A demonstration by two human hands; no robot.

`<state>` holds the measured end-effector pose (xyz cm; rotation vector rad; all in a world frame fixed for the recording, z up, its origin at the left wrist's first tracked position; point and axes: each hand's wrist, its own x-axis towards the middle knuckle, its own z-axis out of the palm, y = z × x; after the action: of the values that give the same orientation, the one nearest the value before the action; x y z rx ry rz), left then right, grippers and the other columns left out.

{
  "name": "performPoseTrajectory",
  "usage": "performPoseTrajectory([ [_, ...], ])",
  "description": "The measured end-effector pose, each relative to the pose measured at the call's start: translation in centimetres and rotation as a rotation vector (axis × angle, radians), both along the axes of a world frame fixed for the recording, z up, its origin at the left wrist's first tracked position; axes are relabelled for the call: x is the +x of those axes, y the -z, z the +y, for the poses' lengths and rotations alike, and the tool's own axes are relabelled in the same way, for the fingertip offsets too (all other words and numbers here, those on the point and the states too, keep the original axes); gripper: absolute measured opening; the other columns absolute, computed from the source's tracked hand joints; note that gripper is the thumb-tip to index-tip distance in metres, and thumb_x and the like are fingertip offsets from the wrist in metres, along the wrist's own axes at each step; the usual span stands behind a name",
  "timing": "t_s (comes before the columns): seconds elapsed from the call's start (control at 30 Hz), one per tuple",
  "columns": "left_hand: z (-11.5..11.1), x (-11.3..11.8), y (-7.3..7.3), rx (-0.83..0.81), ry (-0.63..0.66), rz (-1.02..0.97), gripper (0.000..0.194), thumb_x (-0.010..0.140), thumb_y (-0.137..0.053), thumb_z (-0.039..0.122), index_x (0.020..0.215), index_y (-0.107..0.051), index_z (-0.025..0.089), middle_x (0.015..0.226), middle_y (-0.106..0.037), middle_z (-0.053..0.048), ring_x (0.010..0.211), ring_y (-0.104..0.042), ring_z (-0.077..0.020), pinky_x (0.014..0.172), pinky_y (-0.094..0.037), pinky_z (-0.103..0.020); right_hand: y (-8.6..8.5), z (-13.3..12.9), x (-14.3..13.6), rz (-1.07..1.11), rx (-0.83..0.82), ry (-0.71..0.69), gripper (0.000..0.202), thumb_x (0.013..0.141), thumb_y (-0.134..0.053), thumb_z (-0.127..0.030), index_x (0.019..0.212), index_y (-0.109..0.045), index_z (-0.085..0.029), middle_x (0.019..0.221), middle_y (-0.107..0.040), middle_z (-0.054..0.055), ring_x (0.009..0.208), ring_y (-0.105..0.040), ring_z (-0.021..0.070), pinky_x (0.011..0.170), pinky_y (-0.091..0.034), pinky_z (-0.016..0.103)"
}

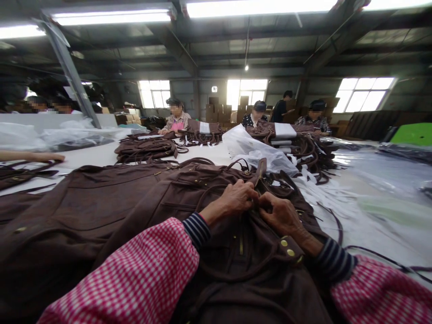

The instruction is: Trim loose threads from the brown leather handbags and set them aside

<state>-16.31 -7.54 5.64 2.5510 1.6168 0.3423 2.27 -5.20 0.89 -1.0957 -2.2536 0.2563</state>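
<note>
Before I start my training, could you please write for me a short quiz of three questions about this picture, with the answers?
1. Choose one: what do the left hand and the right hand both touch?
a) a window
b) a brown bag
c) a cardboard box

2. True or false: the two hands are far apart from each other.

3. Fill in: the small zipper on the bag, seen below the hands, is ____ in colour.

Key:
1. b
2. False; they are close together, with the fingers almost meeting over the bag.
3. gold
</note>
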Motion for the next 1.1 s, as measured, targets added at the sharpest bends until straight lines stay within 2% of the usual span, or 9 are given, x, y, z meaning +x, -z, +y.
performPoseTrajectory([
  [0.23,-0.1,0.1,0.1,0.081,0.025,0.074,0.015,0.093,-0.053,0.027,0.097,-0.068,0.026,0.111,-0.061,-0.001,0.104,-0.049,-0.0222,0.08,-0.039,-0.034,-0.2,0.4,0.2,-0.001,-0.034,-0.058,0.014,0.079,-0.057,-0.021,0.09,-0.064,-0.022,0.079,-0.071,0.002,0.072,-0.067,0.0198,0.067,-0.043,0.028],
  [0.33,0.3,-0.3,0.3,0.038,0.023,-0.005,0.013,0.095,-0.05,0.028,0.097,-0.062,0.023,0.109,-0.06,-0.001,0.102,-0.049,-0.0208,0.082,-0.04,-0.033,-1.1,0.0,0.3,-0.039,-0.058,-0.096,0.022,0.081,-0.055,-0.018,0.101,-0.064,-0.02,0.079,-0.07,0.002,0.069,-0.064,0.0183,0.064,-0.041,0.026],
  [0.4,0.5,-0.4,0.2,0.003,-0.007,-0.073,0.012,0.096,-0.049,0.03,0.096,-0.059,0.023,0.104,-0.061,-0.001,0.1,-0.05,-0.0207,0.081,-0.04,-0.033,-2.1,-0.3,0.7,-0.008,-0.1,-0.172,0.028,0.082,-0.055,-0.016,0.108,-0.063,-0.019,0.082,-0.07,0.002,0.068,-0.063,0.0167,0.064,-0.041,0.025],
  [0.5,0.3,0.2,0.0,0.043,-0.053,-0.085,0.009,0.094,-0.05,0.03,0.095,-0.057,0.024,0.1,-0.064,0.0,0.1,-0.049,-0.0226,0.082,-0.038,-0.037,-4.0,-0.3,2.4,0.13,-0.148,-0.242,0.031,0.081,-0.056,-0.016,0.11,-0.064,-0.019,0.091,-0.073,0.003,0.073,-0.063,0.0154,0.068,-0.045,0.025],
  [0.63,-0.5,1.4,0.0,0.207,-0.033,0.022,0.003,0.091,-0.053,0.024,0.09,-0.056,0.022,0.098,-0.065,-0.002,0.106,-0.046,-0.0252,0.088,-0.034,-0.042,-5.5,0.3,7.2,0.181,-0.128,-0.089,0.02,0.082,-0.059,-0.023,0.099,-0.07,-0.018,0.094,-0.073,0.004,0.08,-0.063,0.0176,0.073,-0.046,0.029],
  [0.73,-0.8,1.9,0.3,0.301,0.057,0.093,0.004,0.09,-0.053,0.017,0.089,-0.054,0.021,0.1,-0.066,-0.004,0.116,-0.044,-0.0256,0.095,-0.031,-0.044,-5.4,0.2,10.9,0.131,-0.182,-0.009,0.019,0.085,-0.058,-0.03,0.089,-0.072,-0.018,0.087,-0.073,0.004,0.08,-0.062,0.019,0.075,-0.045,0.031],
  [0.83,-0.5,1.8,0.6,0.333,0.109,0.085,0.007,0.088,-0.052,0.013,0.089,-0.054,0.02,0.1,-0.065,-0.005,0.117,-0.044,-0.0247,0.097,-0.03,-0.043,-4.6,-0.6,12.8,0.065,-0.293,-0.015,0.025,0.086,-0.056,-0.036,0.084,-0.073,-0.018,0.083,-0.072,0.003,0.08,-0.062,0.0197,0.075,-0.043,0.032],
  [1.0,0.2,1.5,1.0,0.289,0.064,-0.057,0.005,0.085,-0.055,0.015,0.084,-0.056,0.019,0.099,-0.063,-0.005,0.111,-0.05,-0.023,0.091,-0.034,-0.039,-3.1,-1.6,12.2,0.164,-0.528,-0.025,0.029,0.081,-0.06,-0.042,0.077,-0.072,-0.016,0.074,-0.068,0.003,0.071,-0.059,0.0183,0.066,-0.043,0.03],
  [1.1,0.5,1.5,1.1,0.248,0.03,-0.137,0.003,0.084,-0.057,0.017,0.085,-0.058,0.02,0.098,-0.062,-0.004,0.108,-0.052,-0.0231,0.092,-0.034,-0.04,-3.1,-1.3,11.5,0.234,-0.524,0.035,0.024,0.075,-0.065,-0.039,0.073,-0.069,-0.015,0.069,-0.065,0.002,0.067,-0.056,0.0163,0.063,-0.041,0.028],
])
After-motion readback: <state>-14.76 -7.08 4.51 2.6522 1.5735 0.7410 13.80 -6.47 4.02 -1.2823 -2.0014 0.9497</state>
